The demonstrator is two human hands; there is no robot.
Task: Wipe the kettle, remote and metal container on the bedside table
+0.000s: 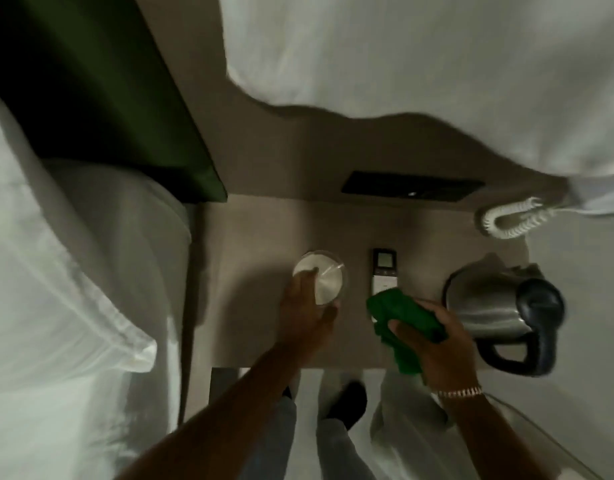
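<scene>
On the bedside table stands a round metal container with a shiny lid. My left hand rests on its near left side, fingers wrapped around it. A remote lies upright in the middle, its lower end covered by a green cloth. My right hand grips that cloth just in front of the remote. A steel kettle with a black lid and handle stands at the right, close to my right hand.
A white bed with a green headboard lies left of the table. A coiled white phone cord sits at the back right. A black panel is set in the wall behind. White curtain fabric hangs above. My feet are below the table's front edge.
</scene>
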